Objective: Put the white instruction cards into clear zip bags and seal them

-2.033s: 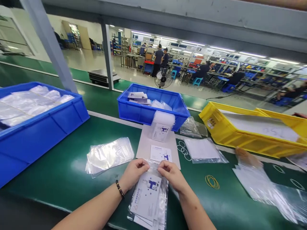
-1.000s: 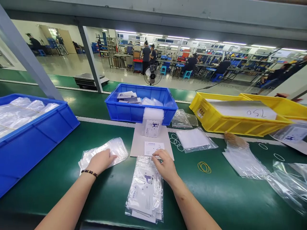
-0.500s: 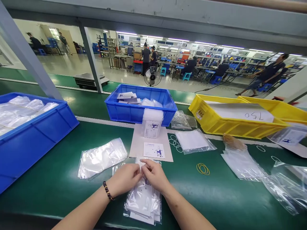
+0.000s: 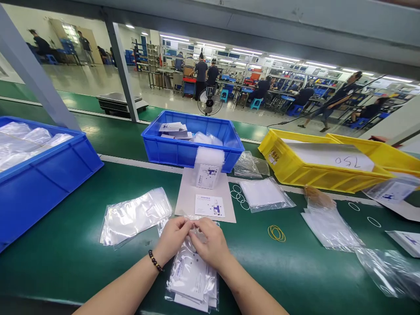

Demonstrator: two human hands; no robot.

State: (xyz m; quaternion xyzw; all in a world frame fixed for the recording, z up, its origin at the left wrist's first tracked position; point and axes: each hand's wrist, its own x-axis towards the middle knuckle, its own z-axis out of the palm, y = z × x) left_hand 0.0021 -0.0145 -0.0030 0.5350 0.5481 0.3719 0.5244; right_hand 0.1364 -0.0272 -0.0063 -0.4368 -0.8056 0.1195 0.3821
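My left hand [image 4: 174, 238] and my right hand [image 4: 210, 243] meet at the upper end of a clear plastic bag [image 4: 188, 273] with a printed white card inside. Both hands are closed in a pinch on the bag's film, fingertips nearly touching. Beneath it lie more bagged cards, stacked unevenly. Just beyond my hands, a printed card [image 4: 210, 205] lies flat on a grey cardboard sheet [image 4: 185, 197]. An upright stack of cards [image 4: 209, 175] with white wrapping stands at the back of that sheet. To the left, flat clear bags [image 4: 136, 216] are fanned out.
A blue bin [image 4: 193, 153] with cards stands behind; another blue bin [image 4: 49, 175] with bags is at left. Yellow bins [image 4: 302, 175] stand at right. Yellow rubber bands [image 4: 276, 233], white rings [image 4: 239, 195] and plastic packs [image 4: 331, 225] lie on the green table [image 4: 262, 271].
My fingertips have come closer together on the bag's upper end. The view has shifted slightly. In the background, a person at right has walked left.
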